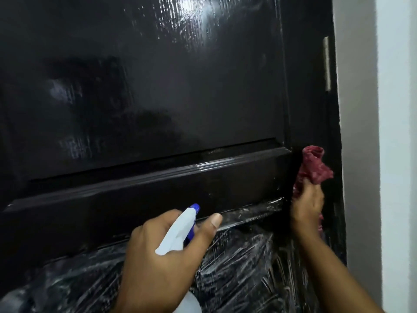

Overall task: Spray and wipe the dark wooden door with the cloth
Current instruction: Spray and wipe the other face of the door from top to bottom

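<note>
Item 1. Door (158, 98): dark brown wood, glossy, fills most of the view. The upper recessed panel carries wet streaks and bright reflections near the top. A moulded horizontal rail (158, 188) crosses below the panel.

Item 2. Plastic film (237, 267): clear and wrinkled, stretched over the door's lower part beneath the rail.

Item 3. Hinge (326, 64): pale metal, upright, on the door's right edge, high up.

Item 4. Wall (394, 132): white, to the right of the door.

Item 5. Spray bottle (178, 231): white head with a blue nozzle tip and blue trigger, pointed up and right at the rail. The nozzle is close to the wood; whether it touches cannot be told. The pale body shows at the lower edge of the view.

Item 6. Left hand (158, 256): at bottom centre, wrapped around the neck of the spray bottle, one digit stretched up beside the trigger.

Item 7. Cloth (313, 166): dark red, bunched, lying against the door's right vertical strip, level with the rail's right end and well below the hinge.

Item 8. Right hand (306, 206): reaches up from the lower right, fingers clutching the lower end of the cloth, which bunches out above them against the wood.
</note>
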